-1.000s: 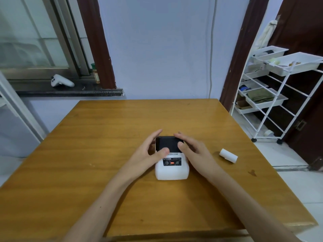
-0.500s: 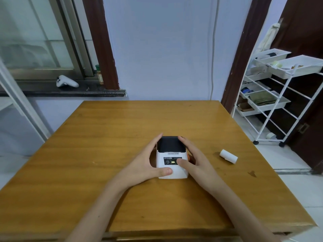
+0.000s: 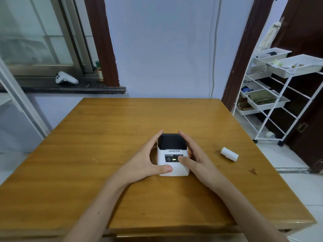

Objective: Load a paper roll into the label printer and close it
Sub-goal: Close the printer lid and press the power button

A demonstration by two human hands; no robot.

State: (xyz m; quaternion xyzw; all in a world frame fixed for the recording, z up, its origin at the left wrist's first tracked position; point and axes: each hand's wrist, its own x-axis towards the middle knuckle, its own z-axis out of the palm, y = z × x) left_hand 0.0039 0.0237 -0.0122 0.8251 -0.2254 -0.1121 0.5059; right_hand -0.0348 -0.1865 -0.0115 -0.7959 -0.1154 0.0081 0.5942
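Observation:
A small white label printer (image 3: 172, 155) with a black lid stands on the wooden table (image 3: 104, 154), lid down, a green light lit on its front panel. My left hand (image 3: 148, 159) cups its left side, thumb on the lower front. My right hand (image 3: 194, 159) holds its right side, thumb pressed on the panel by the light. A white paper roll (image 3: 229, 154) lies on its side on the table, well to the right of the printer, touched by neither hand.
A white wire rack (image 3: 279, 95) with trays stands off the table's right side by a dark door. A window sill at the back left carries a white controller (image 3: 66, 78) and a small bottle (image 3: 100, 70). A dark stain (image 3: 252, 171) marks the table's right part.
The panel light went from red to green. My left thumb slid from the panel down to the printer's lower front, and my right thumb came onto the panel. The roll stayed put.

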